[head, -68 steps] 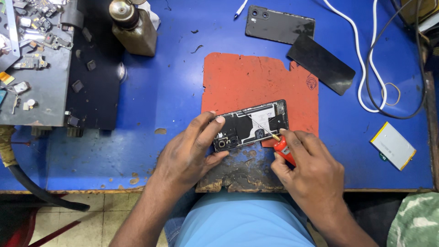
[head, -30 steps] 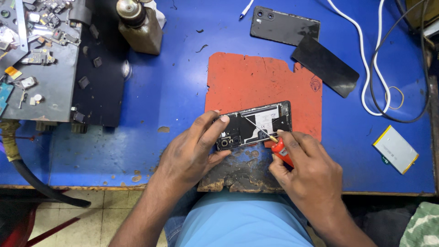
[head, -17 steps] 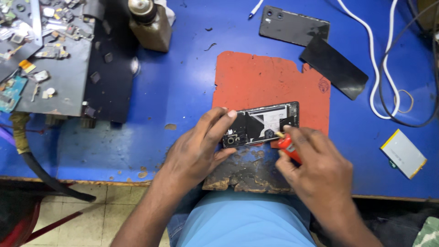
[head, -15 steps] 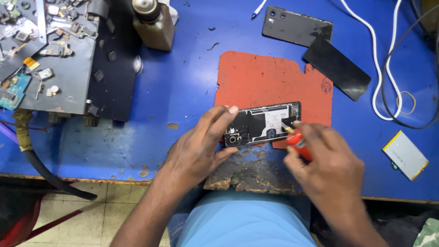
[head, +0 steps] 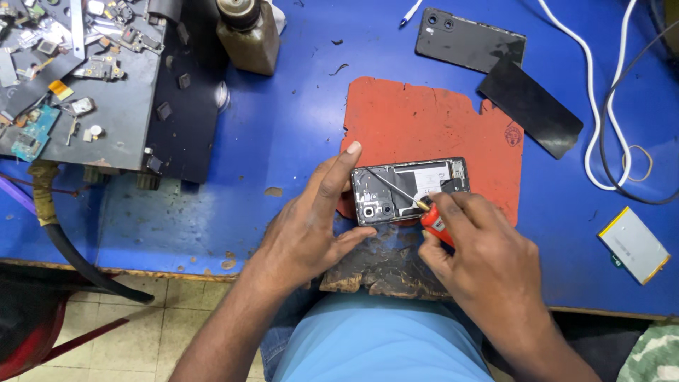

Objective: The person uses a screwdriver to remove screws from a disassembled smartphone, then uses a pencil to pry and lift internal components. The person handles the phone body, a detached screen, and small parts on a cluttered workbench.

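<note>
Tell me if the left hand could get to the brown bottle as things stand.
Probably yes. The left hand steadies the opened phone on the red mat; the bottle stands up-left of it, with only bare blue table between. It would have to let go of the phone first.

Blue tabletop (head: 297, 120) with items resting directly on it.
A worn red mat (head: 431, 120) lies at centre; a dark back cover (head: 469, 41), black strip (head: 530, 106), white cable (head: 601, 106) and flat battery pack (head: 633, 245) lie right; a brown bottle (head: 246, 35) and grey parts tray (head: 106, 99) stand left.
</note>
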